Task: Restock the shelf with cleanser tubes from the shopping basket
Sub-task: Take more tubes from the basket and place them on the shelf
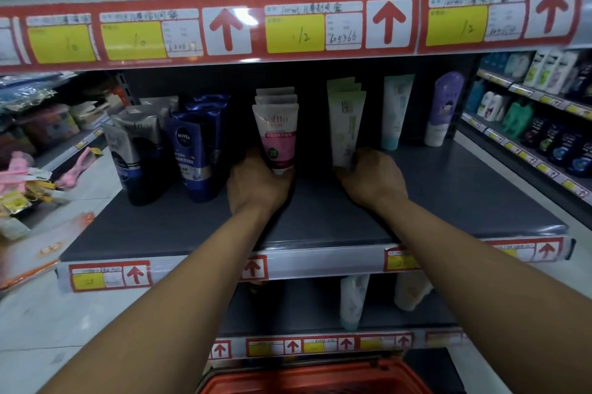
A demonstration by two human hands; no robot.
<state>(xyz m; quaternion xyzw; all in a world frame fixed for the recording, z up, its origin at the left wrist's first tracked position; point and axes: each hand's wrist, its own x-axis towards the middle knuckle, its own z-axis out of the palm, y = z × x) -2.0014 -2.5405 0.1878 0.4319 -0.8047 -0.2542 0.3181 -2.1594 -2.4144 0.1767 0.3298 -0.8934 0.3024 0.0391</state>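
Head view: orange shopping basket (pixel 315 377) rim at bottom edge, below the arms, contents not visible; both forearms reach onto the grey shelf (pixel 320 217); left hand (pixel 256 183) is wrapped round the cap end of the pink cleanser tube (pixel 278 140), likely squaring its row upright; right hand (pixel 373 177) is closed on the base of the green-white tube (pixel 346 127), apparently steadying it cap-down.

One head-worn camera looks forward and slightly down, close to the shelf (pixel 224 227). The basket (pixel 317 377) sits at the bottom edge.
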